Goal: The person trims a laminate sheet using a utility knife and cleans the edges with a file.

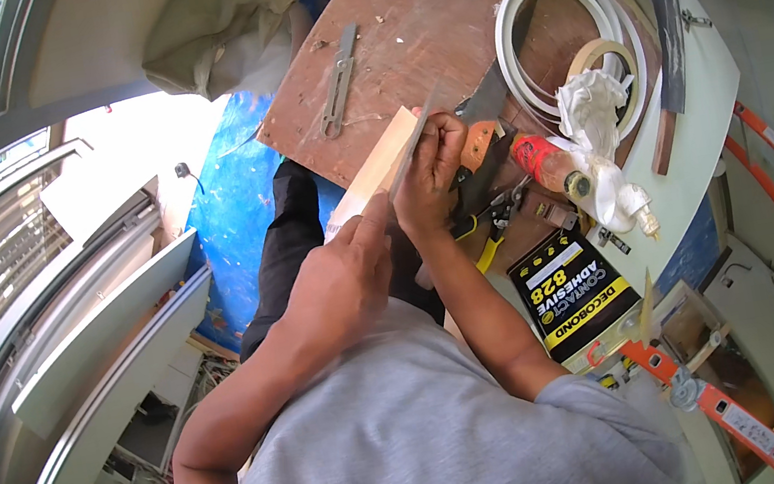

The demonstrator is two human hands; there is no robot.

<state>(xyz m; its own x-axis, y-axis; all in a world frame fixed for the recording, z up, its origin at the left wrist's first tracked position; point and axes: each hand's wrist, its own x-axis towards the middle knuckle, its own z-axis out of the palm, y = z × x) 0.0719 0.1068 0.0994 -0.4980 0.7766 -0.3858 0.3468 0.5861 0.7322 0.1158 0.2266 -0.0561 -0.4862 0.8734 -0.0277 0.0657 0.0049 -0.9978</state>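
A pale wooden strip (374,169) lies slantwise over my lap, with a thin greyish strip (418,128) along its right side. My left hand (342,267) is closed on the near end of the wooden strip, index finger stretched along it. Higher up, my right hand (433,162) pinches the thin strip, its fingers bent around the edge. Just right of that hand is a saw-like tool with an orange handle (478,144). Beyond both hands a grey utility knife (341,82) rests on the brown board (430,2).
On the right are a coil of white edging (507,51), a tape roll (632,92), a red-labelled bottle (546,161), yellow-handled pliers (489,251) and a black-and-yellow tin (572,292). An orange ladder (733,415) stands lower right. Blue sheeting (235,210) covers the floor at left.
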